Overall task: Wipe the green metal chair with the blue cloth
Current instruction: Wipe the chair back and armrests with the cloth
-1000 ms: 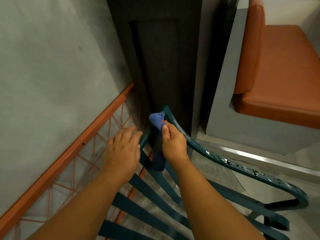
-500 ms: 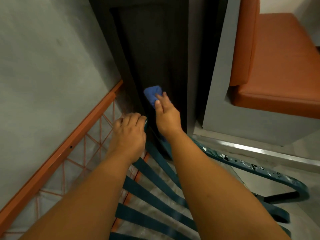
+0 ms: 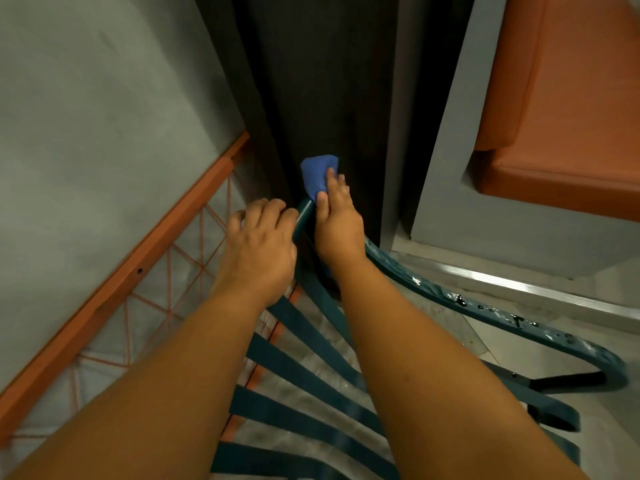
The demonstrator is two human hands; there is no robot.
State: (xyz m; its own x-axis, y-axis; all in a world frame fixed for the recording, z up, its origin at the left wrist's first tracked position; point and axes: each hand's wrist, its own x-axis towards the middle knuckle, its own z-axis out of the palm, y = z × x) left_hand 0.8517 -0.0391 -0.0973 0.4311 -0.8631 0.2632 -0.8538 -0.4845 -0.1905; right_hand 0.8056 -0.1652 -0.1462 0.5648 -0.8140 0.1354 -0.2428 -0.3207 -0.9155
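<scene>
At the top bend of the green metal chair, where its curved frame rises against a dark panel, the right hand presses the blue cloth onto the rail. The cloth is bunched into a small wad that caps the very peak of the frame, with the thumb along its lower left edge and the other fingers lying close together over its right side, pinching it against the metal. Just left of that peak, the left hand rests on the chair's upper edge with its fingers curled downward and held side by side; whether they close fully around the rail cannot be told, since the fingertips are hidden. Below both hands the chair's flat teal slats fan out toward the bottom of the view, and to the right of the peak the rail sweeps away in a long arc with chipped, flaking paint. Left of the chair an orange frame with thin crossing wires leans along a grey wall, and well to the right of the chair's peak sits an orange cushioned bench.
</scene>
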